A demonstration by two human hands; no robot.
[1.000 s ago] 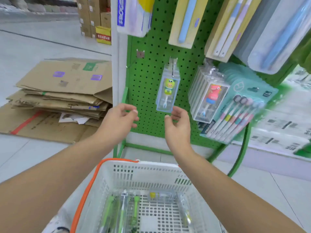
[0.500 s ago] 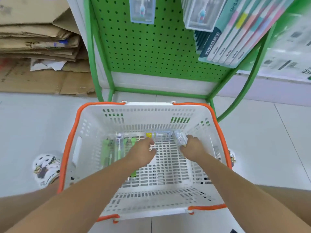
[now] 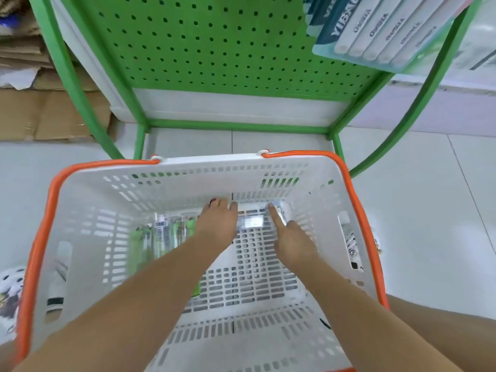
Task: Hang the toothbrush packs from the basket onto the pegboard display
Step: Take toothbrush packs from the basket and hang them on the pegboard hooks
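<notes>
Both hands are inside the white basket [image 3: 80,200] below the green pegboard [image 3: 214,44]. The left hand [image 3: 217,224] and right hand [image 3: 291,237] reach with fingers extended to a clear toothbrush pack [image 3: 251,222] on the basket floor; actual grip cannot be determined. More green packs [image 3: 163,234] lie just left.

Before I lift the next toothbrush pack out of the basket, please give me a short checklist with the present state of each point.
1. Both hands inside the basket: ok.
2. Left hand and right hand at the ends of the clear pack: ok.
3. Firm grip on that pack: cannot tell, fingers partly hidden.
4. More packs left, the green packs: ok.
5. Free space on the pegboard: ok.
6. Empty hook ready: cannot tell.
</notes>
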